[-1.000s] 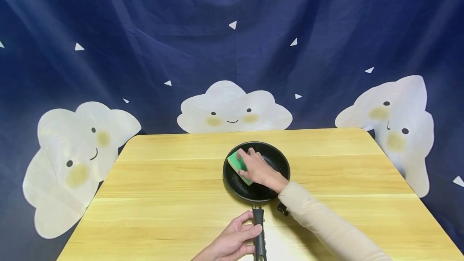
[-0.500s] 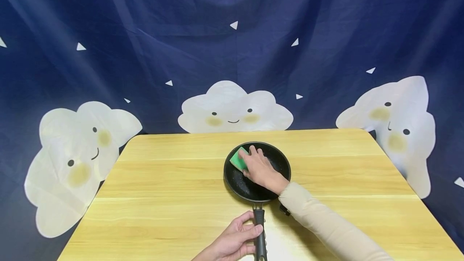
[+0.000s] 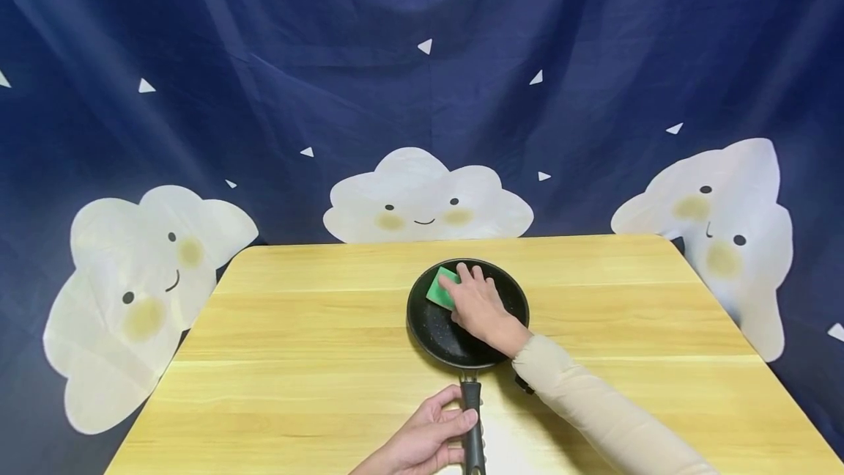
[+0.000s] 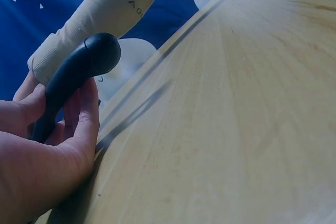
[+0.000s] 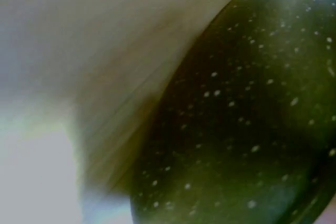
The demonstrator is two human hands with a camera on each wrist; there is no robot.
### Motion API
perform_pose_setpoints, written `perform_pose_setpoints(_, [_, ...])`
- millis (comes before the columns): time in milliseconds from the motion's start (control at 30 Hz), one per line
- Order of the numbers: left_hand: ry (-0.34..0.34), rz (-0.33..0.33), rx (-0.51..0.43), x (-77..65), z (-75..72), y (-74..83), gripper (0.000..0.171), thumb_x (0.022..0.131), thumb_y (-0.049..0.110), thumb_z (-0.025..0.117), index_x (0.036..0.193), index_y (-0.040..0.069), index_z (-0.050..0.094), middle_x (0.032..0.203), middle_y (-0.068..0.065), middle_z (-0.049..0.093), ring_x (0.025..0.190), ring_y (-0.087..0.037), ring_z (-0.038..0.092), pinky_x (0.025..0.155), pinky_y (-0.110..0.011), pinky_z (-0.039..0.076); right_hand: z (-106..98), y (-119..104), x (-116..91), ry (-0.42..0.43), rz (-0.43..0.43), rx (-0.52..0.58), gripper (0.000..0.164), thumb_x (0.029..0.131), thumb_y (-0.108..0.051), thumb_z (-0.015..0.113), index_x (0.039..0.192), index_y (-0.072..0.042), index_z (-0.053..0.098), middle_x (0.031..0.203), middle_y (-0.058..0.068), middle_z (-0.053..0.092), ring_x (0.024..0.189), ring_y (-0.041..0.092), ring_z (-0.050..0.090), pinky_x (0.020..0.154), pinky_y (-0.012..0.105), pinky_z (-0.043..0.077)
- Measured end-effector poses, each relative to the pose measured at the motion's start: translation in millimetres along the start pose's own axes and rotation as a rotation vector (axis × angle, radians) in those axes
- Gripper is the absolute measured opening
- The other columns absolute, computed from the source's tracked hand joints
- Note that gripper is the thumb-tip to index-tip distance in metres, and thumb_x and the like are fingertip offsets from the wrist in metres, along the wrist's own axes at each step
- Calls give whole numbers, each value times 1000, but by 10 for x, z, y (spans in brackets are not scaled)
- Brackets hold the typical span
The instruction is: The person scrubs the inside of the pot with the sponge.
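A black frying pan (image 3: 435, 339) lies on the wooden table with its handle (image 3: 471, 394) toward me. My left hand (image 3: 431, 432) grips that handle, thumb laid across its top. In the left wrist view, the fingers curl around the black handle (image 4: 79, 72) and its rounded end sticks out. Inside the pan, my right hand (image 3: 484, 311) holds a green sponge (image 3: 440, 292) against the far left part of the cooking surface. Part of the sponge is hidden under the fingers. The right wrist view shows the speckled pan interior (image 5: 241, 108) close up.
The light wooden table (image 3: 297, 358) reaches back to a dark blue curtain (image 3: 369, 57) with white clouds. My right sleeve (image 3: 593, 402) crosses the table's right front area. A small black device (image 3: 524, 384) shows under the right cuff.
The right hand has slid the sponge across the pan's inside, away from me and slightly rightward, turning it a little. The left hand and the pan have stayed in place.
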State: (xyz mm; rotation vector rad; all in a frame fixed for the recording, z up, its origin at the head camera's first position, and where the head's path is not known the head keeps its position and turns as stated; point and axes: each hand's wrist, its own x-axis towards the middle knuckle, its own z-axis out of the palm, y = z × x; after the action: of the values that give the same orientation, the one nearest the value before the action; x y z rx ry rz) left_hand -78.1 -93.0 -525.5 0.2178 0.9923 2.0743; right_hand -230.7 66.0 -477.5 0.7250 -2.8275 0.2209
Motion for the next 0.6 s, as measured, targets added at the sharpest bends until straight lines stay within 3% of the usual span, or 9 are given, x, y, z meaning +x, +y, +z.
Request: perform_pose_setpoints(600, [7,-3,5,-7,18,18,19,106,8,56,124,12,52,88,2,61,85,-12,63,79,-32,60,-72,95,-62,-64,28,-66,50,79,-15,88,118,-17,57,123,20,52,105,39,50,73,47,49])
